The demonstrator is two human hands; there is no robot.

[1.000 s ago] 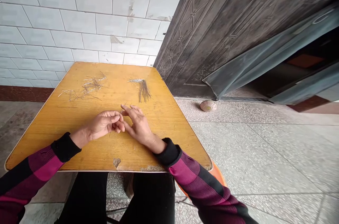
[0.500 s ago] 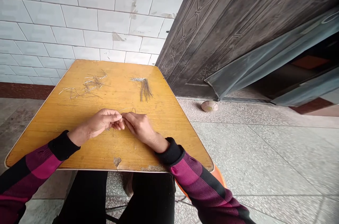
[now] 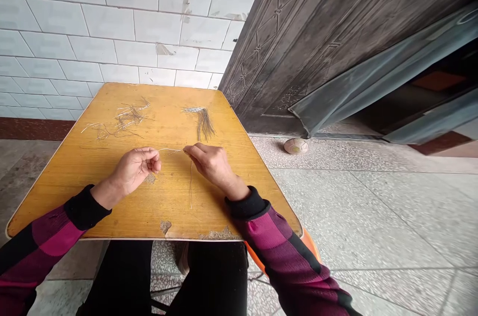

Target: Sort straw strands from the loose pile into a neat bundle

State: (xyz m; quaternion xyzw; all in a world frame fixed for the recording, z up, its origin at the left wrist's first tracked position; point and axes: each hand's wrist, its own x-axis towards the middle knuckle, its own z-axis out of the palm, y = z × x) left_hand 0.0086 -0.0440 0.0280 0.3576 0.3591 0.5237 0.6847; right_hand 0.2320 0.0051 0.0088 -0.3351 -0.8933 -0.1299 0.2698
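Note:
Between my two hands a thin, pale wire (image 3: 170, 149) stretches almost level above the table. My left hand (image 3: 139, 166) pinches its left end between thumb and forefinger, the other fingers curled. Its right end goes into the pinched fingertips of my right hand (image 3: 209, 162), seen from the back. A thin brown strand (image 3: 191, 181) hangs straight down below the right fingertips; whether it is the same piece I cannot tell. Farther off lie a loose tangle of thin wires (image 3: 132, 116) on the left and a neater bent bundle of wires (image 3: 203, 119) on the right.
The yellow wooden table (image 3: 239, 171) has chipped patches near its front edge. Beyond it stands a white tiled wall (image 3: 112, 27). At the right are a dark carved door (image 3: 284, 47), a grey curtain (image 3: 343, 81) and a ball (image 3: 296, 146) on the floor. An orange seat edge (image 3: 310, 246) shows beside the table.
My hands, whose fingertips were together, have moved apart, the left leftward and the right rightward and slightly up. The pale wire now spans the gap between them.

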